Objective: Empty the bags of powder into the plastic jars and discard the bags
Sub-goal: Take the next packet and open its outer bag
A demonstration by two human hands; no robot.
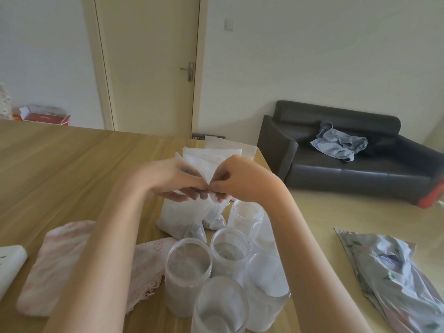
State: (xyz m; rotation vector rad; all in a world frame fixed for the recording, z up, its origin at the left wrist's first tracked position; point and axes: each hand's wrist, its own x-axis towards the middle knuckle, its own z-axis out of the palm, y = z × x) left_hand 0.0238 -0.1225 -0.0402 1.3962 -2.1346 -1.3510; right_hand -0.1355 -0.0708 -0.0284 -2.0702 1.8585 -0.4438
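- The left hand [177, 181] and the right hand [236, 180] meet above the table, fingertips nearly touching, and both pinch the top edge of a clear plastic bag of powder [179, 218].
- The left hand's fingers are curled round the bag's mouth from the left; the right hand's thumb and forefinger nip the same edge from the right.
- The bag hangs down from the hands and its lower end rests on the wooden table [72, 159], pale powder filling its bottom part.
- A second, smaller bag [215, 218] with greyish contents leans just beside it on the right.
- Behind the hands, more white bags [216, 152] lie stacked near the table's far edge.
- In front of the bags stands a cluster of open plastic jars [188, 272], close together; some hold white powder, others look nearly empty.
- One jar [245, 216] at the back of the cluster stands just beside the smaller bag.
- A pink towel [62, 265] lies on the table to the left of the jars, under the left forearm.
- A white object [9, 263] sits at the left edge, partly cut off.
- A crumpled foil pouch [394, 272] lies on the right, well apart from the jars.
- Beyond the table are a dark sofa [348, 155] with a blue garment [338, 143] on it and a closed door [153, 63].
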